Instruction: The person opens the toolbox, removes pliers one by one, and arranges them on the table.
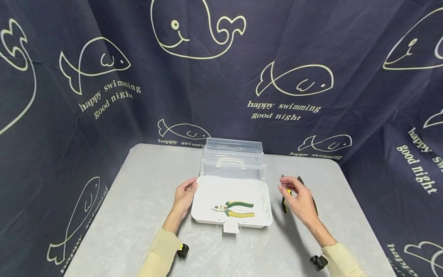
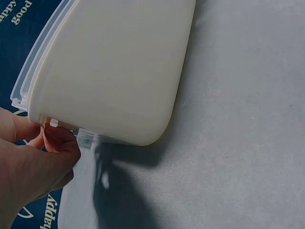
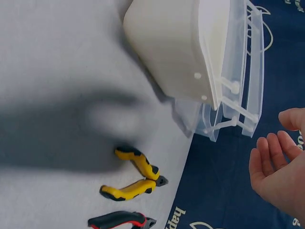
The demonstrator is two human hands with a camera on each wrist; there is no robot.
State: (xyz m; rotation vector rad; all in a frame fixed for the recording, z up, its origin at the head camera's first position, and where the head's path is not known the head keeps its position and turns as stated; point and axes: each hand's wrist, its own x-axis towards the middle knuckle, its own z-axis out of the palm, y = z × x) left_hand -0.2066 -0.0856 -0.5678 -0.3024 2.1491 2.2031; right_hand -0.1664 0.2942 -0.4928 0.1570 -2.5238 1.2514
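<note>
A white toolbox [image 1: 211, 192] sits on the table, its clear lid [image 1: 233, 147] tilted back. Inside lies a pair of combination pliers [image 1: 238, 214] with green and yellow handles, jaws pointing left. My left hand [image 1: 182, 197] pinches the box's rim near the back left corner, thumb and fingertips together. To the right of the box my right hand [image 1: 300, 202] hovers with fingers loosely bent and nothing held. Below it, partly hidden in the head view, are yellow-and-black pliers [image 3: 135, 187]. Beside those lie black-and-red pliers [image 3: 114, 218], cut off by the frame edge.
A white latch [image 1: 231, 227] hangs off the box's front edge. The grey table [image 1: 138, 215] ends at the back against a dark blue curtain [image 1: 221, 92] printed with fish and whales.
</note>
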